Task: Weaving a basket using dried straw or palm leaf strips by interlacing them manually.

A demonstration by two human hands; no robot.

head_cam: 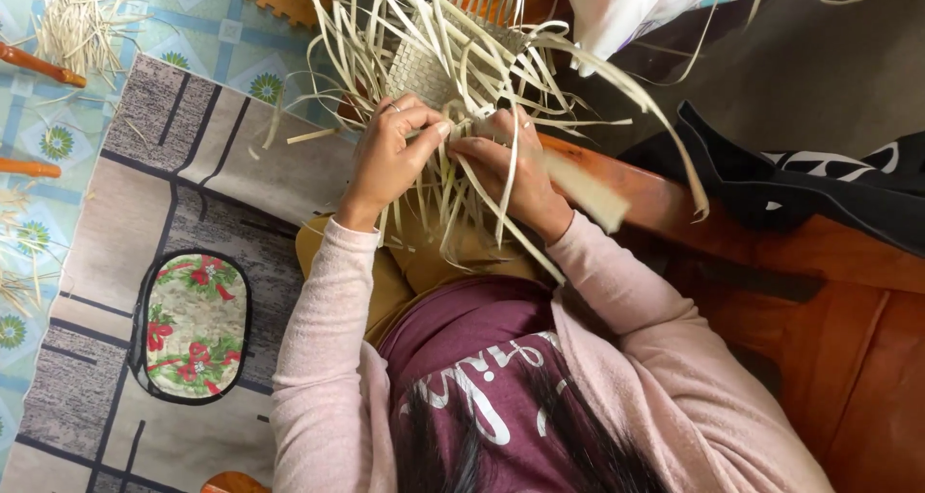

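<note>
head view: left hand (390, 156) and right hand (506, 170), fingers pinched on pale strips (462, 127), work a half-woven mat (434, 69) held over the lap, above a patterned floor rug (145, 213); dark cloth (819, 185) lies right.

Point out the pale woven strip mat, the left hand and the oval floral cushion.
Pale woven strip mat (429, 69), head view, on its finished woven patch.
Left hand (390, 160), head view, on its back.
Oval floral cushion (190, 324), head view, on its centre.
</note>
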